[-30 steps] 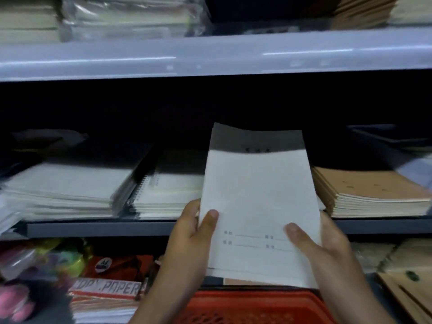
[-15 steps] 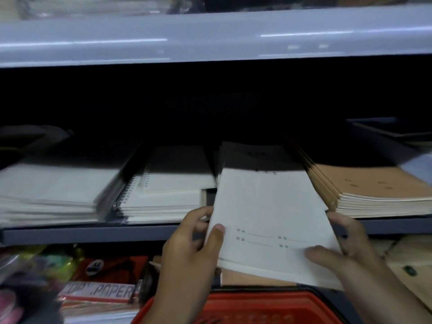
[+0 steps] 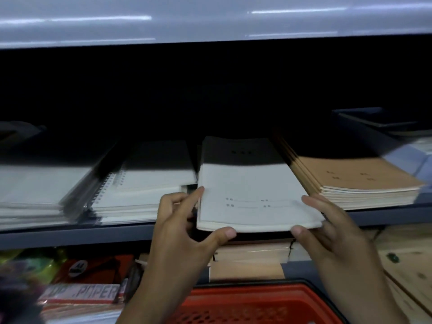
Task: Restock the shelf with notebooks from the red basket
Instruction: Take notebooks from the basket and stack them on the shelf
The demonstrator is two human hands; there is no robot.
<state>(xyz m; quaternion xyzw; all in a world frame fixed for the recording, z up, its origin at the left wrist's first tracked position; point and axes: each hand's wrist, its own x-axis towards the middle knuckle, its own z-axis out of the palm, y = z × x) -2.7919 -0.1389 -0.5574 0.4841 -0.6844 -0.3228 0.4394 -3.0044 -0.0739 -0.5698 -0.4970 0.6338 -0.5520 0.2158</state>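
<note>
A thin stack of white notebooks [image 3: 252,188] lies flat on the middle shelf [image 3: 70,235], its far half in shadow. It sits in the gap between the spiral pads and the brown stack, and its near edge overhangs the shelf front. My left hand [image 3: 177,230] holds the near left corner, index finger along the side and thumb at the front edge. My right hand [image 3: 332,232] pinches the near right corner, fingers on top and thumb at the front. The red basket [image 3: 257,305] is at the bottom centre, below my wrists; its contents are hidden.
Spiral pads [image 3: 145,190] and wrapped white stacks [image 3: 35,192] lie to the left, brown notebooks [image 3: 357,181] to the right. A dark tray [image 3: 374,127] sits far right. The upper shelf [image 3: 210,19] hangs overhead. More brown notebooks [image 3: 250,256] and copy paper [image 3: 81,298] lie on the lower level.
The white notebooks went from tilted up in front of the shelf to lying flat on it, pushed deeper into the gap. Both hands slid back to the near corners.
</note>
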